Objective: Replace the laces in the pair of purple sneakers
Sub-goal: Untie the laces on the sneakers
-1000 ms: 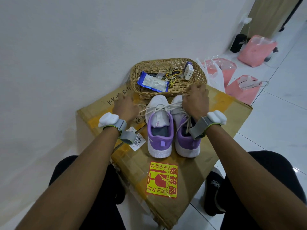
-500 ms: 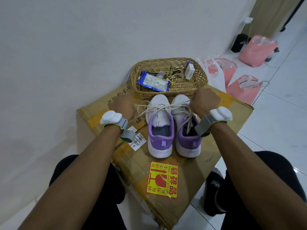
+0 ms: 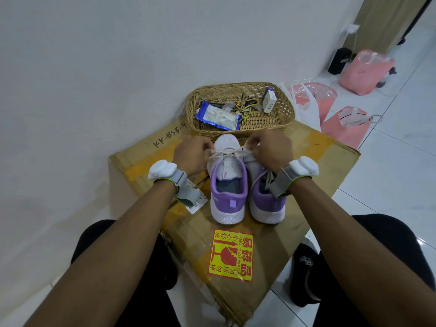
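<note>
Purple sneakers [image 3: 267, 205], pair, just before the wicker basket [image 3: 259, 123]. Left hand [image 3: 193, 155] and right hand [image 3: 271, 149]: fingers pinch either end of a cream lace [image 3: 236, 151] across the left shoe's [image 3: 227, 166] toe-end eyelets. Judged early lacing; next, even both ends, thread upward.

On the cardboard box [image 3: 318, 166] stand two purple sneakers [image 3: 228, 197] [image 3: 267, 205] carrying two cream laces [image 3: 226, 152] [image 3: 260, 179], one wicker basket [image 3: 284, 114] at its far edge and one yellow fragile sticker [image 3: 230, 255] near its front. Above the box are two hands [image 3: 193, 154] [image 3: 271, 149], each with one white wrist device [image 3: 162, 169] [image 3: 304, 166]. Right of the box lie three pink bags [image 3: 317, 100] [image 3: 366, 72] [image 3: 346, 128].
</note>
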The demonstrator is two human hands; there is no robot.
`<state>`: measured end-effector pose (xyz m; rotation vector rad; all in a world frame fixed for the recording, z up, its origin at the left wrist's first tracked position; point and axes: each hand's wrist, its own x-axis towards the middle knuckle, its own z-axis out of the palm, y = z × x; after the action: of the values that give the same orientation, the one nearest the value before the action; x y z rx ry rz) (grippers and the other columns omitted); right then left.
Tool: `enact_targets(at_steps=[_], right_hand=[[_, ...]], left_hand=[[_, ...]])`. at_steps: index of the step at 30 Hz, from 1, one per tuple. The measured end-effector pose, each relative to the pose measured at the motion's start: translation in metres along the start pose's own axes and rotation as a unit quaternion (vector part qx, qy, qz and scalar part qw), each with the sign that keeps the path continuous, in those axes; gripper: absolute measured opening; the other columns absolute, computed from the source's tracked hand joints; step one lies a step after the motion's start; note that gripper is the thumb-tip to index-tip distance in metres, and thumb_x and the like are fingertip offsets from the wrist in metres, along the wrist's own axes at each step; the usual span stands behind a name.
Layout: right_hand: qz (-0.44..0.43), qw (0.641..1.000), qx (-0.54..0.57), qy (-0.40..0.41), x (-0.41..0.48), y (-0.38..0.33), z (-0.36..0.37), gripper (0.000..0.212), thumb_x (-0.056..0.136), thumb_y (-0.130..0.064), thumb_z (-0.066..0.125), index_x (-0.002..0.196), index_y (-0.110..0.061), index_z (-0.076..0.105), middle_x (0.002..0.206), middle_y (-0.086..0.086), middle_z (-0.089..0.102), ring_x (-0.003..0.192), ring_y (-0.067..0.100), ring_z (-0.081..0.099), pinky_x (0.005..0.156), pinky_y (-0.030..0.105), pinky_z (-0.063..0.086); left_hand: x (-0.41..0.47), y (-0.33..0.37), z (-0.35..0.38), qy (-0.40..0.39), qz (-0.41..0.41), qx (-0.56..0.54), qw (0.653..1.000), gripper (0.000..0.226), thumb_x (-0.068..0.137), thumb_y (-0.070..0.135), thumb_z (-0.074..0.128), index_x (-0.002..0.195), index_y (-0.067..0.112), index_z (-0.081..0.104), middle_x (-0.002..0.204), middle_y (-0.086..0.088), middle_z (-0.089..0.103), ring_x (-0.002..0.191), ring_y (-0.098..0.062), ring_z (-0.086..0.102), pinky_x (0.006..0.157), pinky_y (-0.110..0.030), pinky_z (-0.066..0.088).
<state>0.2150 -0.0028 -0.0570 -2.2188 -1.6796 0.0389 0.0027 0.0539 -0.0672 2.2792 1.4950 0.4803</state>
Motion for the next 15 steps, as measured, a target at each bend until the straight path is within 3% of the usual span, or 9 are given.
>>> enact_targets(at_steps=[2,4,6,8,10,13,15], right_hand=[[0.142,0.986,-0.083,0.042,0.004,0.006,-0.008,0.020,0.079,-0.014,0.062,0.092,-0.020,0.076,0.092,0.009,0.070,0.087,0.031,0.067,0.067,0.028,0.039],[0.179,0.978,-0.102,0.034,0.005,0.014,-0.011,0.020,0.079,-0.013,0.064,0.095,-0.017,0.075,0.096,0.012,0.068,0.091,0.034,0.065,0.068,0.031,0.041],[0.086,0.993,-0.077,0.034,0.002,0.016,-0.009,0.028,0.078,-0.009,0.060,0.104,-0.014,0.071,0.105,0.013,0.066,0.101,0.036,0.060,0.075,0.035,0.046],[-0.055,0.998,0.022,0.011,-0.003,0.008,-0.008,0.038,0.080,-0.009,0.056,0.115,-0.015,0.067,0.116,0.011,0.063,0.109,0.035,0.054,0.087,0.039,0.046],[-0.146,0.983,0.094,-0.051,-0.002,0.000,-0.004,0.035,0.084,-0.016,0.059,0.119,-0.019,0.067,0.114,0.006,0.066,0.106,0.029,0.057,0.090,0.038,0.046],[-0.147,0.977,0.089,-0.124,-0.001,-0.004,0.003,0.018,0.085,-0.031,0.065,0.102,-0.030,0.072,0.097,-0.005,0.073,0.092,0.020,0.065,0.077,0.031,0.048],[-0.110,0.985,0.080,-0.109,-0.004,-0.001,0.005,0.010,0.084,-0.028,0.065,0.091,-0.030,0.072,0.090,-0.005,0.073,0.087,0.021,0.065,0.068,0.029,0.044]], left_hand=[[-0.001,-0.004,-0.005,0.047,-0.084,0.106,0.990,0.007,0.089,0.028,0.063,0.091,0.029,0.070,0.099,-0.004,0.070,0.107,-0.031,0.060,0.087,-0.044,0.049],[-0.002,-0.007,-0.007,0.039,-0.145,0.174,0.973,0.021,0.088,0.027,0.060,0.107,0.022,0.067,0.108,-0.010,0.067,0.120,-0.038,0.049,0.096,-0.052,0.041],[0.001,-0.009,-0.005,0.021,-0.135,0.167,0.976,0.027,0.087,0.029,0.059,0.113,0.022,0.066,0.116,-0.008,0.065,0.125,-0.039,0.044,0.100,-0.055,0.040],[0.006,-0.011,0.001,0.013,-0.070,0.084,0.994,0.033,0.086,0.031,0.056,0.118,0.029,0.065,0.124,-0.002,0.063,0.125,-0.036,0.048,0.101,-0.056,0.043],[0.007,-0.008,0.005,-0.024,0.009,-0.019,0.999,0.036,0.086,0.029,0.057,0.121,0.032,0.066,0.124,0.002,0.067,0.118,-0.026,0.058,0.099,-0.050,0.049],[0.005,0.000,0.006,-0.060,0.049,-0.064,0.995,0.015,0.088,0.031,0.066,0.100,0.030,0.075,0.098,0.006,0.074,0.094,-0.016,0.066,0.088,-0.044,0.055],[0.004,0.002,0.005,-0.038,0.039,-0.063,0.997,0.006,0.087,0.031,0.069,0.083,0.033,0.073,0.084,0.010,0.072,0.085,-0.016,0.065,0.081,-0.043,0.055]])
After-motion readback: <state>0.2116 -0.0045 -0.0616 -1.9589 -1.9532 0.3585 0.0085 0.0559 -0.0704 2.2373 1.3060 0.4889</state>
